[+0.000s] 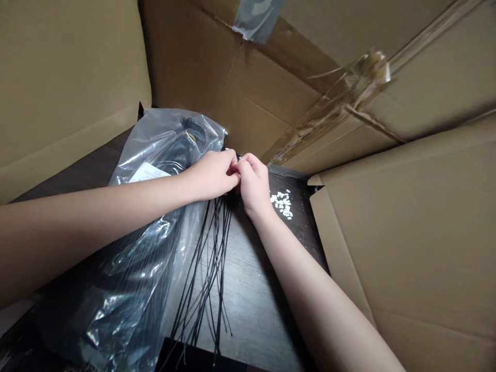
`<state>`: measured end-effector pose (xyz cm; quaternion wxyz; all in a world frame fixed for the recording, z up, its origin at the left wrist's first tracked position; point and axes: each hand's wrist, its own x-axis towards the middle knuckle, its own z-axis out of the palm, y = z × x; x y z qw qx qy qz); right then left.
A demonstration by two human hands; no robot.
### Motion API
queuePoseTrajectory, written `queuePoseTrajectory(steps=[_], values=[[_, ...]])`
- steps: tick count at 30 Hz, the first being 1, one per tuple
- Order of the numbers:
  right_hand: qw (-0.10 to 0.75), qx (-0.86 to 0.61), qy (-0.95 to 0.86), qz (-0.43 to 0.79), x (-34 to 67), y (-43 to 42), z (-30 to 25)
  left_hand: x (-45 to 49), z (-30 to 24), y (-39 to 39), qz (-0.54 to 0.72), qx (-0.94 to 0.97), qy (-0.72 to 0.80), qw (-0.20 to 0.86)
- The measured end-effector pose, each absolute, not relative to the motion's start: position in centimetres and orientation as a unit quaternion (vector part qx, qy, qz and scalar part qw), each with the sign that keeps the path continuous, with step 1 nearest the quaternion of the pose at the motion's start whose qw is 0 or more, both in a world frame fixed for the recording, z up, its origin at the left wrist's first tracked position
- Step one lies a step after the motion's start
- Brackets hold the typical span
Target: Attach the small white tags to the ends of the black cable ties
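My left hand and my right hand meet fingertip to fingertip in the middle of the view. Both are closed in a pinch, and what lies between the fingers is too small and hidden to make out. A bundle of thin black cords fans down across the table from under my left hand; its upper end is partly covered by that hand. Just right of my right hand lies a scatter of small white pieces. On the left, under my left forearm, a clear plastic bag holds more long black cords and a white paper label.
Brown cardboard walls the dark wooden table at the back, with more cardboard on the left and right. Brown tape crosses the back panel, and its loose edges stick out.
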<state>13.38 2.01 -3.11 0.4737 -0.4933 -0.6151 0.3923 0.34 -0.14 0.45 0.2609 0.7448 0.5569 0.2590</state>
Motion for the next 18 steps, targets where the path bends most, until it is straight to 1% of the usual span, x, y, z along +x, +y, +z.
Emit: queuePoseTrajectory(steps=[18], values=[[0.468, -0.504, -0.618, 0.381, 13.28, 2.04, -3.14, 0.33, 0.31, -0.08, 0.256, 0.748, 0.557, 0.255]])
